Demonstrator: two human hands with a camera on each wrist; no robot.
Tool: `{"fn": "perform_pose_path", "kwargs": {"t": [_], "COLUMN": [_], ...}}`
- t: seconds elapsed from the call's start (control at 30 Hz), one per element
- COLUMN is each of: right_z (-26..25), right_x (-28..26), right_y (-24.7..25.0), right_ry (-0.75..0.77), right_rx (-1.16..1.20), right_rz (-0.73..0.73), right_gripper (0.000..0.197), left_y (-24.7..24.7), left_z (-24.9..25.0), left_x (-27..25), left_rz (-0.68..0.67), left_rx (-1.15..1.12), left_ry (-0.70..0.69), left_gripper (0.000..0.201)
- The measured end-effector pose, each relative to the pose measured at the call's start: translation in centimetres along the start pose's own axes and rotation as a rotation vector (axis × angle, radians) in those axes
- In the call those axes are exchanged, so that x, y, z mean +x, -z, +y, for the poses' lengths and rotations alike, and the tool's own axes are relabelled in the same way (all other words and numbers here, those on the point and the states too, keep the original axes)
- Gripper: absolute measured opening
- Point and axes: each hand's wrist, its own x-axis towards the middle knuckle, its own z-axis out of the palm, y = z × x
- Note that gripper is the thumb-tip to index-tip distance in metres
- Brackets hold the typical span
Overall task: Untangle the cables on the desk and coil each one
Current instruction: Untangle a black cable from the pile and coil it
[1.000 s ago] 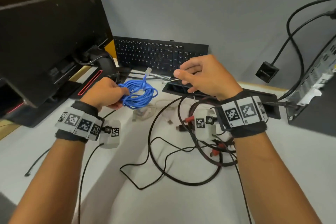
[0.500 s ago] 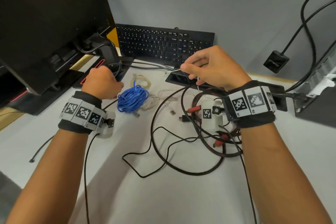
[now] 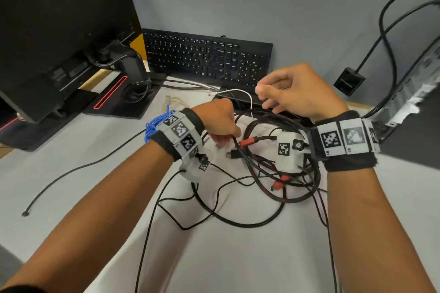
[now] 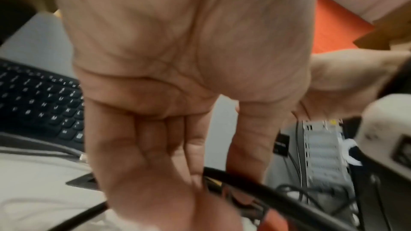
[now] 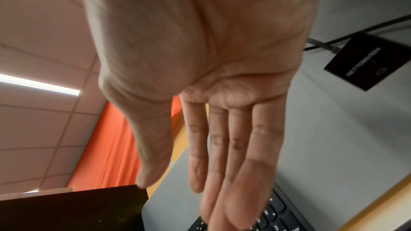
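While the blue cable lies bundled by the left wrist, the left hand reaches into the tangle mid-desk, fingers closing round a thick black cable beside the red-tipped plug. Right hand hovers above, fingers loose and straight, holding nothing (palm plainly bare). Untangling's the step, I'd say; next comes teasing that black cable free without dragging the others.

Keyboard beside monitor
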Motion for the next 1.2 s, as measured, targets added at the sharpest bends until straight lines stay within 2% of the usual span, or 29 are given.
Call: {"fn": "perform_pose_path", "kwargs": {"t": [0.1, 0.2, 0.33, 0.5, 0.63, 0.7, 0.77, 0.83, 0.93, 1.03, 1.2], "right_z": [0.9, 1.6, 2.1, 2.5, 2.9, 3.1, 3.2, 3.3, 3.5, 3.8, 4.2], "right_x": [-0.6, -1.0, -1.3, -1.4, -1.1, -0.9, -0.8, -0.8, -0.9, -0.7, -0.3], "right_y": [0.8, 1.5, 2.4, 3.2, 3.2, 2.9, 2.4, 1.8, 1.4, 1.6, 1.2], "right_ry": [-0.040, -0.078, -0.069, -0.017, -0.036, -0.088, -0.137, -0.158, -0.122, -0.094, -0.111], "right_rx": [-0.029, -0.062, -0.071, -0.137, -0.214, -0.240, -0.171, -0.009, 0.261, 0.428, 0.337], "right_rz": [0.001, 0.024, 0.160, 0.316, 0.389, 0.329, 0.184, 0.045, -0.040, 0.012, 0.139], "right_gripper": [0.015, 0.013, 0.016, 0.014, 0.026, 0.044, 0.059, 0.059, 0.040, 0.026, 0.015], "left_y": [1.3, 3.1, 4.5, 6.1, 6.4, 6.6, 6.9, 7.1, 7.2, 6.9, 6.0], "left_z": [0.1, 0.5, 1.0, -0.1, -1.5, -2.2, -2.6, -2.9, -3.3, -3.7, -2.5], "left_x": [-0.2, -1.6, -3.2, -3.7, -3.5, -3.5, -3.4, -3.2, -2.6, -2.1, -1.6], "left_rz": [0.134, 0.213, 0.304, 0.438, 0.505, 0.539, 0.563, 0.600, 0.685, 0.738, 0.719], "left_rx": [-0.232, -0.445, -0.433, -0.474, -0.551, -0.640, -0.768, -0.855, -0.880, -0.836, -0.730], "left_ry": [-0.048, -0.246, -0.409, -0.486, -0.529, -0.579, -0.659, -0.724, -0.720, -0.651, -0.563], "left_gripper": [0.020, 0.017, 0.021, 0.017, 0.016, 0.016, 0.015, 0.014, 0.014, 0.015, 0.015]}}
